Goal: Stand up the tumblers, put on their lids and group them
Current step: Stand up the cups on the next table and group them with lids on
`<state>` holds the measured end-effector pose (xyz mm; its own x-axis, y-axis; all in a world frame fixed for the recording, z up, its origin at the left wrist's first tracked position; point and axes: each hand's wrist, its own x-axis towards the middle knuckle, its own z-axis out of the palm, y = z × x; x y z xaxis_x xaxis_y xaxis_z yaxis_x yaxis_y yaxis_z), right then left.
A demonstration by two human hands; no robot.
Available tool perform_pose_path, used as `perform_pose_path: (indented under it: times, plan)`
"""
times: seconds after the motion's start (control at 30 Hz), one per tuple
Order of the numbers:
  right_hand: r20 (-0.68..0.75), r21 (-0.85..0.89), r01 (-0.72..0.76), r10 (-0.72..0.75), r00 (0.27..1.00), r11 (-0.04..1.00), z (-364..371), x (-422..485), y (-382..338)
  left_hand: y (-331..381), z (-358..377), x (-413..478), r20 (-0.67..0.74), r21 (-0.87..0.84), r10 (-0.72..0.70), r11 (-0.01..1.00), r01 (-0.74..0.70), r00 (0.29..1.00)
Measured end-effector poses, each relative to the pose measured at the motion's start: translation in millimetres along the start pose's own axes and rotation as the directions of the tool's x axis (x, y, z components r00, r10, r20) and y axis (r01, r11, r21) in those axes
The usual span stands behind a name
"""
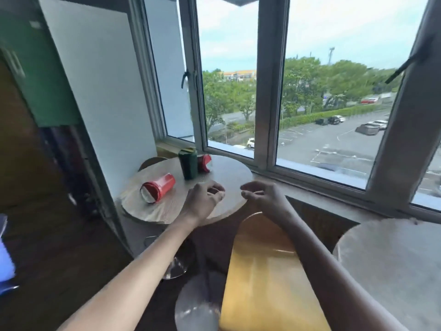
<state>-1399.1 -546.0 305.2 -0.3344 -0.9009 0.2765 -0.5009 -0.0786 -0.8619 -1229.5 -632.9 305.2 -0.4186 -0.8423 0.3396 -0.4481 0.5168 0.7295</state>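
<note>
A red tumbler lies on its side on the left part of the round wooden table, its open mouth toward me. A dark green tumbler stands upright near the table's far edge. Right behind it sits a red piece, partly hidden, perhaps a lid or another tumbler; I cannot tell which. My left hand hovers over the table's near side, fingers loosely curled, holding nothing. My right hand hangs at the table's right edge, fingers bent and apart, also holding nothing. The picture is blurred.
A yellow wooden chair back stands between me and the table. A second round table is at the right. Windows and a sill run behind the table. A white wall panel rises at the left.
</note>
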Motion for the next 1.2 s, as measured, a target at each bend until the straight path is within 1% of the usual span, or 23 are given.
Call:
perform_pose_path:
  times: [0.17,0.33,0.53,0.67,0.73,0.8,0.9,1.0,1.07,1.2]
  plan:
    - [0.029,0.076,0.016,-0.018,0.999,0.997,78.8,76.7,6.1,-74.2,-41.3,63.7,-0.02,0.058,-0.045,0.997,0.046,0.999]
    - [0.065,0.102,-0.002,-0.005,0.998,0.995,141.9,137.3,9.2,-135.7,-77.7,115.5,-0.024,0.099,-0.116,0.988,0.118,0.993]
    - [0.074,0.078,-0.047,0.041,0.996,0.996,197.0,192.3,7.8,-186.6,-103.9,171.9,-0.013,0.047,-0.16,0.986,0.16,0.987]
    - [0.047,0.083,-0.086,0.083,0.995,0.993,224.9,218.6,11.3,-213.0,-102.6,217.3,0.04,0.027,-0.127,0.992,0.126,0.991]
    - [0.04,0.072,-0.103,0.1,0.994,0.992,239.3,225.8,13.4,-226.3,-98.6,240.2,0.068,-0.008,-0.08,0.997,0.08,0.995]
    - [0.003,0.084,-0.135,0.135,0.991,0.987,255.8,229.3,16.3,-240.7,-93.7,264.1,0.071,-0.066,-0.013,0.998,0.018,0.997]
    - [-0.075,0.121,-0.18,0.19,0.979,0.976,282.5,230.1,19.0,-260.0,-89.4,293.9,0.047,-0.213,0.039,0.977,-0.028,0.998]
    - [-0.136,0.186,-0.219,0.245,0.96,0.958,306.2,220.3,11.4,-277.7,-86.7,315.4,0.086,-0.351,0.039,0.936,-0.006,0.996]
    - [-0.133,0.203,-0.258,0.288,0.948,0.945,317.2,210.6,2.3,-287.8,-85.3,325.6,0.14,-0.418,0.04,0.908,0.022,0.989]
    - [-0.009,0.196,-0.367,0.376,0.926,0.909,335.2,190.1,-7.9,-299.5,-79.0,347.2,0.298,-0.491,0.026,0.862,0.13,0.954]
